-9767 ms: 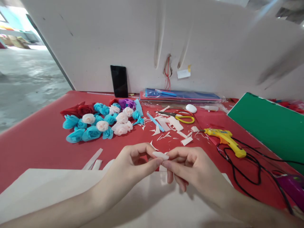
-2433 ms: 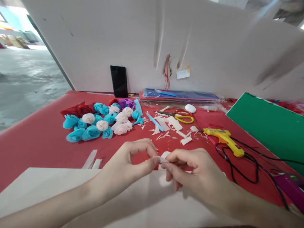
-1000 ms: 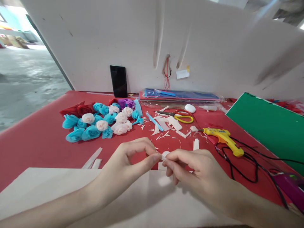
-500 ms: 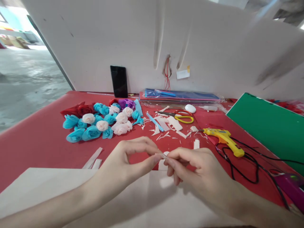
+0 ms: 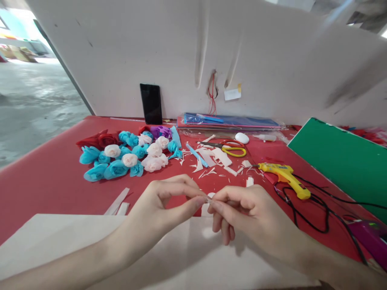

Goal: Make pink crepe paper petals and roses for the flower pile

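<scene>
My left hand point(image 5: 173, 207) and my right hand point(image 5: 238, 207) meet fingertip to fingertip above the near edge of a large pale sheet point(image 5: 193, 249). Thumb and forefinger of each pinch a small piece of whitish paper point(image 5: 208, 199), rolled or folded thin and mostly covered by the fingers. Right behind the fingertips, pale cut paper pieces point(image 5: 206, 210) lie on the red table point(image 5: 45, 177). To the left, a pale paper strip point(image 5: 117, 201) sits at the sheet's far edge.
Blue, white, red and purple paper flowers point(image 5: 121, 155) cluster at the left. Beyond my hands lie paper scraps point(image 5: 222, 157), scissors point(image 5: 234, 151) and a blue pen point(image 5: 197, 155). A yellow glue gun point(image 5: 286, 177) with black cord and a green board point(image 5: 341, 157) are right. A phone point(image 5: 150, 104) leans behind.
The whitish paper, a flat petal-like shape earliest on, is now narrow between my fingertips. A small paper piece near my right hand has shifted and turned. The hands stay nearly in place.
</scene>
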Tool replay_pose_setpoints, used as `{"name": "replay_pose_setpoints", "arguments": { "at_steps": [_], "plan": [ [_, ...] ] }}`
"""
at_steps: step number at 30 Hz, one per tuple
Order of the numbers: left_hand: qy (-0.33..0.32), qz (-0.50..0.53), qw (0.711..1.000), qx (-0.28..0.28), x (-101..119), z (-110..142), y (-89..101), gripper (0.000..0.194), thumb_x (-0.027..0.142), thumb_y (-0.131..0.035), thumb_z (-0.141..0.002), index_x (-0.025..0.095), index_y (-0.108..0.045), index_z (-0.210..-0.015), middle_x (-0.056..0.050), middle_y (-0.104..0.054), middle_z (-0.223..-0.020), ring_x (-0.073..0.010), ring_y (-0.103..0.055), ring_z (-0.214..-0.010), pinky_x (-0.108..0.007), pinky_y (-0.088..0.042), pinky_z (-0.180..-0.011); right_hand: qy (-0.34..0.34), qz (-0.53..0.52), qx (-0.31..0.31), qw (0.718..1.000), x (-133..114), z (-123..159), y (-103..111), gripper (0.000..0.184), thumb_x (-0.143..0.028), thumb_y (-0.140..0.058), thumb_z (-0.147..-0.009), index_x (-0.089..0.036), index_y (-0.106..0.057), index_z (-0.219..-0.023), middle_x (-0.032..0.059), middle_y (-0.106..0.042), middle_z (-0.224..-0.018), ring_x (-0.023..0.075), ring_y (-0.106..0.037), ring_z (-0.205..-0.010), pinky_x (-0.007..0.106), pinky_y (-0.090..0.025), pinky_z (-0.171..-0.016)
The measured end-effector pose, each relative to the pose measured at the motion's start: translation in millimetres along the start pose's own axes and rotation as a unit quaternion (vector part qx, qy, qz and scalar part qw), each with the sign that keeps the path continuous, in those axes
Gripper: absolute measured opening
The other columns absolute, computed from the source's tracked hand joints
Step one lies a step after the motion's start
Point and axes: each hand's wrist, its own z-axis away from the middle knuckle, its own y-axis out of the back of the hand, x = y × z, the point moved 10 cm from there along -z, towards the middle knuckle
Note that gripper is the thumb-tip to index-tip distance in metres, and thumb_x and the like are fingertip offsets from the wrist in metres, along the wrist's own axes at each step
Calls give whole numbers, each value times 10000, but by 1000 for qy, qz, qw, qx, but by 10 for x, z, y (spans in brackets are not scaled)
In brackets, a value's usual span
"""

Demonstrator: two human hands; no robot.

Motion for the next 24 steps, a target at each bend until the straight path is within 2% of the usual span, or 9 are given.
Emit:
{"name": "replay_pose_setpoints", "arguments": {
  "at_steps": [7, 12, 17, 21, 24],
  "plan": [
    [-3, -15, 1000, 1, 20, 1, 1, 192, 282, -601, -798, 219, -718, -659, 9, -616, -691, -119, -580, -633, -212, -447, -595, -25, -63, -18, 998, 15, -23, -35, 172, -231, -485, -904, -153, -586, -790, -19, -626, -638, 46, -580, -464, 133, -471, -466],
    [-2, -14, 1000, 6, 7, 0, 18, 195, 272, -595, -801, 217, -709, -653, 16, -607, -682, -111, -574, -634, -208, -435, -602, -15, -53, -7, 998, 7, -19, -23, 193, -274, -503, -903, -163, -604, -784, -26, -627, -657, 38, -577, -488, 117, -466, -473],
    [-1, -9, 1000, 11, -2, 16, 20, 176, 255, -600, -794, 217, -698, -653, 28, -596, -678, -101, -561, -628, -200, -427, -605, 31, 47, 42, 997, -85, 14, 14, 89, -260, -596, -839, -189, -649, -829, -36, -656, -670, 55, -576, -530, 133, -478, -525],
    [1, -10, 1000, 6, 21, 33, -10, 190, 252, -599, -793, 209, -680, -627, 37, -583, -652, -91, -535, -592, -195, -427, -604, 97, 180, 108, 973, -231, 78, 71, 168, -259, -556, -861, -178, -638, -739, -20, -672, -632, 83, -586, -536, 155, -434, -491],
    [18, -13, 1000, 7, 16, 34, -24, 226, 277, -588, -805, 201, -660, -604, 33, -596, -655, -99, -540, -595, -200, -430, -613, 129, 242, 114, 955, -283, 112, 48, 201, -260, -520, -890, -178, -639, -749, -14, -675, -634, 90, -591, -536, 178, -413, -499]
  ]
}}
